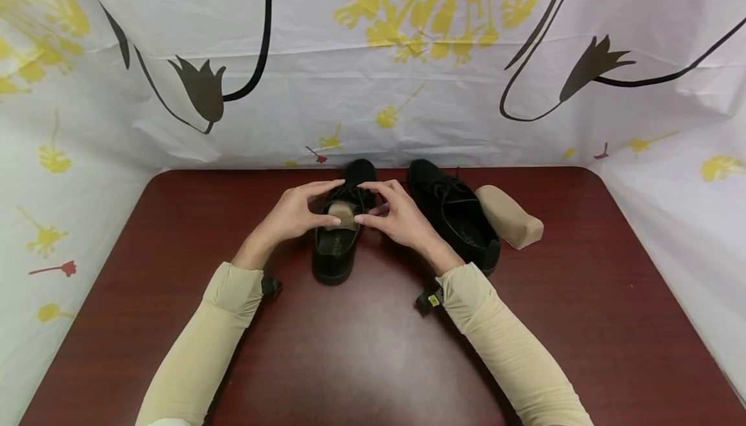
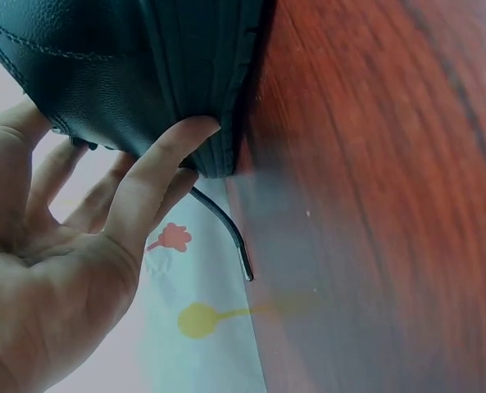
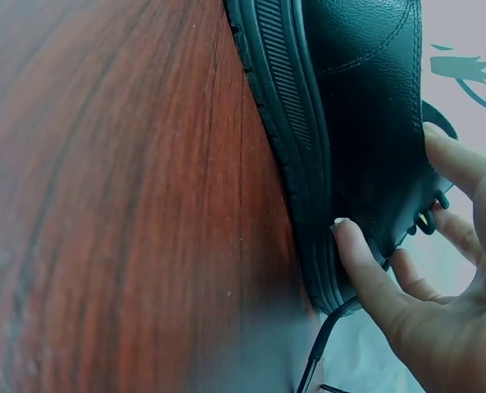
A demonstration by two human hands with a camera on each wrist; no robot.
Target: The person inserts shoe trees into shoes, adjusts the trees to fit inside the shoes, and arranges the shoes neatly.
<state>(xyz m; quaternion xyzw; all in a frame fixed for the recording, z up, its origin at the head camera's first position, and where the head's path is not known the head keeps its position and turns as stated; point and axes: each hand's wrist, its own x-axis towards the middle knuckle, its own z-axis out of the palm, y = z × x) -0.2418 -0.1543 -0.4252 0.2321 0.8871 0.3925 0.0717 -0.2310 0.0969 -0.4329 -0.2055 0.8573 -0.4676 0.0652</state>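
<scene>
While upright, black shoe [image 1: 335,245] between fingers [image 1: 322,221]

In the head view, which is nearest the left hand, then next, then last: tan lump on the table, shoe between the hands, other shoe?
1. Shoe: right beside the left hand.
2. Other shoe: farther right.
3. Tan lump: farthest, on the other shoe's right.

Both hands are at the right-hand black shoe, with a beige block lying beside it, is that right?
Not quite: the head view shows the left hand and right hand at the left-hand shoe. The beige block does lie beside the right-hand shoe.
</scene>
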